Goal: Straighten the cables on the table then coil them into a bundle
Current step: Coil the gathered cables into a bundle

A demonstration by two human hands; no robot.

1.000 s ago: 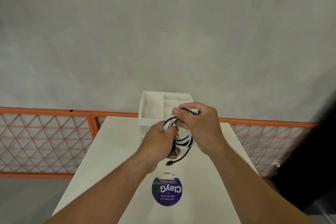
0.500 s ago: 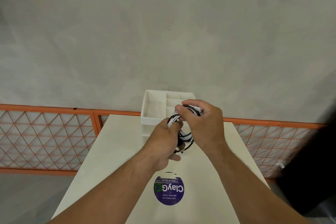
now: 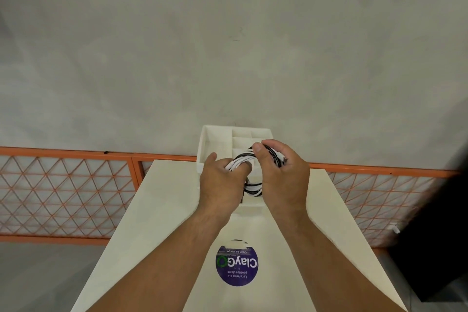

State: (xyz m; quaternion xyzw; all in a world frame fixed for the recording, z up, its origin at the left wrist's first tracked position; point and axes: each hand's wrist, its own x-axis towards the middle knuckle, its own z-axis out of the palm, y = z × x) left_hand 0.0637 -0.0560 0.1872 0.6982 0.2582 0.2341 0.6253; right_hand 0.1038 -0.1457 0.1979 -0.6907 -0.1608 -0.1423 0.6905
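The black-and-white cables were already wound into a compact coil, held over the counter before a white divided tray. The left hand curled its fingers round one side; the right hand gripped the top. Seemingly only tidying the last end and setting it down remained

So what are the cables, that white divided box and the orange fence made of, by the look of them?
Cables: black and white strands, smooth and bending easily, so likely plastic-sheathed wire. White divided box: matte, with thin straight partitions, probably moulded plastic, though painted wood is possible. Orange fence: thin rigid diamond mesh in a frame, likely painted metal.
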